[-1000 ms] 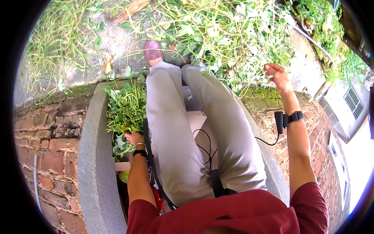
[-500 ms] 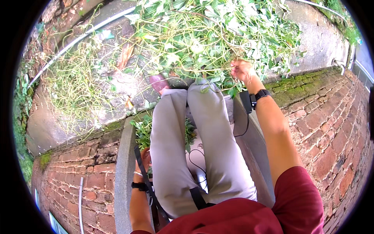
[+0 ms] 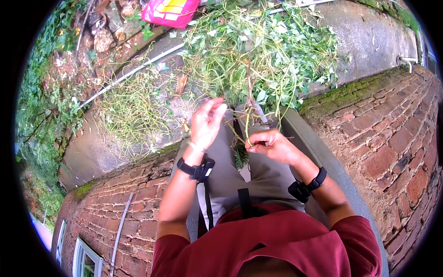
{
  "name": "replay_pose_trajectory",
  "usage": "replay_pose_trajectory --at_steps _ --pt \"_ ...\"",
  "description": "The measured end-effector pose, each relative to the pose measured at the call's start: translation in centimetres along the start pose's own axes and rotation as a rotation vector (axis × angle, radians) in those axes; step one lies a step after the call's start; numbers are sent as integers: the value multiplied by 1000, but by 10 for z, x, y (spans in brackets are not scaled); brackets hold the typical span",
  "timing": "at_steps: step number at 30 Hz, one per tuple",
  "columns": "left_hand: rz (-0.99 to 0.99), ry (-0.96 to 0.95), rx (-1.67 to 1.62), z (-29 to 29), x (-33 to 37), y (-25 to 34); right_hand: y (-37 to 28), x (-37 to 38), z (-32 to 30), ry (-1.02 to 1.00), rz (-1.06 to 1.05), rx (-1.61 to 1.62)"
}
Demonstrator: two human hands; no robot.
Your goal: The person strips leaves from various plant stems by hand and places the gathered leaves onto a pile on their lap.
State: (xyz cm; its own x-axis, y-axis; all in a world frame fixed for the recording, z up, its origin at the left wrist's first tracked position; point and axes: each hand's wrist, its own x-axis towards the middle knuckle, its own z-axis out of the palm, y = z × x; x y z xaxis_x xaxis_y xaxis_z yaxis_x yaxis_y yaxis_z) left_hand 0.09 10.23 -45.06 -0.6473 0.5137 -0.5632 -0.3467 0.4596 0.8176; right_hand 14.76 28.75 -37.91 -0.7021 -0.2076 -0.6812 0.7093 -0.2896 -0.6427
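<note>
My right hand (image 3: 273, 146) is closed in a pinch on a vine stem (image 3: 247, 125), green and leafless near my fingers, above my lap. Its thinner brownish runners rise toward the leafy heap in front. My left hand (image 3: 207, 123) is raised to the left of that stem, fingers curled and thumb close to them. Whether a thin strand lies between its fingertips is too small to make out. Ahead of my knees spreads a large heap of leafy green vines (image 3: 290, 51). Partly hidden between my legs is a bunch of green leaves (image 3: 240, 156).
A pile of mostly bare stems (image 3: 134, 117) lies on the concrete to the left. Behind it runs a pale pipe (image 3: 134, 74). A pink bag (image 3: 170, 13) lies at the far edge. Brick walls (image 3: 383, 134) flank me, and a grey ledge (image 3: 318, 152) runs by my right leg.
My right hand has drawn back from the heap to above my lap with a vine stem. My left hand has risen from beside the leaf bunch. The view has shifted, showing the pink bag.
</note>
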Motion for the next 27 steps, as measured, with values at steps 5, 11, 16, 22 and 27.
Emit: replay_pose_trajectory --at_steps 5,11,16,22,27 --pt "-435 -351 -325 55 4 47 -33 -19 22 -104 -333 -354" --pt "-595 -440 -446 45 -13 55 -82 -34 -24 209 -430 -685" --pt "-544 -493 -426 27 -37 66 -50 46 -148 987 -115 -349" --pt "-423 -400 -374 13 -49 67 -86 55 -105 186 96 160" --pt "-175 -2 -241 -11 -55 96 -186 -6 -97 89 -302 454"
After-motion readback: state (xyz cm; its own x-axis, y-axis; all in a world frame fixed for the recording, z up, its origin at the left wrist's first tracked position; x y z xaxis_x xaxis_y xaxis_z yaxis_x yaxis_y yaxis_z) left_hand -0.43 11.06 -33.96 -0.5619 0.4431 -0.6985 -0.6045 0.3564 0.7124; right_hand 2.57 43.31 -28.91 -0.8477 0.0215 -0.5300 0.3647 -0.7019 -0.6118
